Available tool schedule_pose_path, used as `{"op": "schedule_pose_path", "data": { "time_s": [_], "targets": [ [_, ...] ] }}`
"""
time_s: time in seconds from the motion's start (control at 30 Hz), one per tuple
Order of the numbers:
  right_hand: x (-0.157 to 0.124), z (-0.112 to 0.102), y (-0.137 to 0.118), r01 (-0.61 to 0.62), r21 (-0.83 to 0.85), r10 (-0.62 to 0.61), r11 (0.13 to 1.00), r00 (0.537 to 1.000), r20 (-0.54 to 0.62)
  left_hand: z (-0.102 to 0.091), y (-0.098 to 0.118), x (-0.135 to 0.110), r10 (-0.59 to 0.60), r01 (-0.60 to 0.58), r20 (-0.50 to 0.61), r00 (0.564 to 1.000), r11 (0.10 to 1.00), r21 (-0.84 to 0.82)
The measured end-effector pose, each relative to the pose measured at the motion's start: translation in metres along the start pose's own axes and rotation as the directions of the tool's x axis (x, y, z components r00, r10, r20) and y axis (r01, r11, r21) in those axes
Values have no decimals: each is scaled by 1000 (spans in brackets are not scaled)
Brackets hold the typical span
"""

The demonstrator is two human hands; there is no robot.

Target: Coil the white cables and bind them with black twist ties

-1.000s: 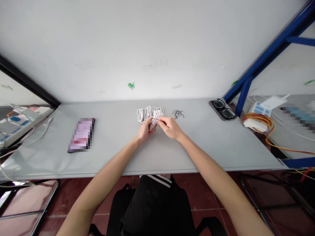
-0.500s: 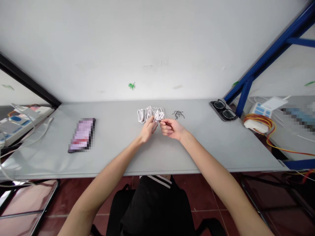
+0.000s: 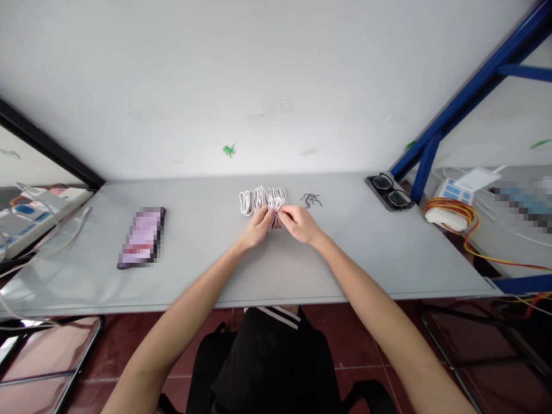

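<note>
My left hand [image 3: 257, 226] is closed around a coiled bundle of white cable [image 3: 275, 203], its loops sticking up past the thumb. Against the right side of this bundle my right hand [image 3: 302, 224] is closed in a pinch. The thin black twist tie that it held a moment ago is hidden by the fingers now. Just behind both hands lie several more coiled white cables [image 3: 247, 202] in a row on the grey table [image 3: 194, 241]. A small loose pile of black twist ties [image 3: 311, 200] is to the right of them.
A phone with a blurred screen [image 3: 142, 237] lies at the left. Eyeglasses [image 3: 399, 198] rest on a dark case-like object at the back right. Power strips [image 3: 38, 215] and cables are at the far left; red and yellow wires [image 3: 457, 207] hang beyond the blue frame [image 3: 425, 167].
My right hand has moved in against the cable bundle and turned over, its back now upward. The black tie stretched between the hands has gone out of sight. The bundle's loops stand more upright.
</note>
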State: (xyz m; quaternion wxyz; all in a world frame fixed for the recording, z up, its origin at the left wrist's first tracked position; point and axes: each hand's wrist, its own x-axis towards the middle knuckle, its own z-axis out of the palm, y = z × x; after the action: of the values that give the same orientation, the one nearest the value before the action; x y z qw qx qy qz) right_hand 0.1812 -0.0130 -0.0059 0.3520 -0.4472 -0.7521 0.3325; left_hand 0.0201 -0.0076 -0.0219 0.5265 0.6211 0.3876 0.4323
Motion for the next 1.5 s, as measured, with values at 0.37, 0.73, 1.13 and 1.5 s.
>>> {"op": "schedule_pose_path", "data": {
  "time_s": [0.37, 0.73, 1.13, 1.5],
  "targets": [
    [-2, 1, 3, 85, -60, -80, 995, 994, 76, 1, -3, -6, -28, 28, 6, 1000, 1000, 1],
    [2, 4, 8, -96, 188, 67, 977, 986, 156, 4, 1, 0, -131, 127, -32, 991, 988, -89],
    [2, 1, 7, 332, -537, -362, 776, 931, 52, 3, -2, 0, -138, 130, -94, 986, 988, -90],
    [1, 9, 12, 312, -469, -356, 826, 935, -5, 3, 1, -2, -100, 98, -21, 995, 992, -80]
  ]
}}
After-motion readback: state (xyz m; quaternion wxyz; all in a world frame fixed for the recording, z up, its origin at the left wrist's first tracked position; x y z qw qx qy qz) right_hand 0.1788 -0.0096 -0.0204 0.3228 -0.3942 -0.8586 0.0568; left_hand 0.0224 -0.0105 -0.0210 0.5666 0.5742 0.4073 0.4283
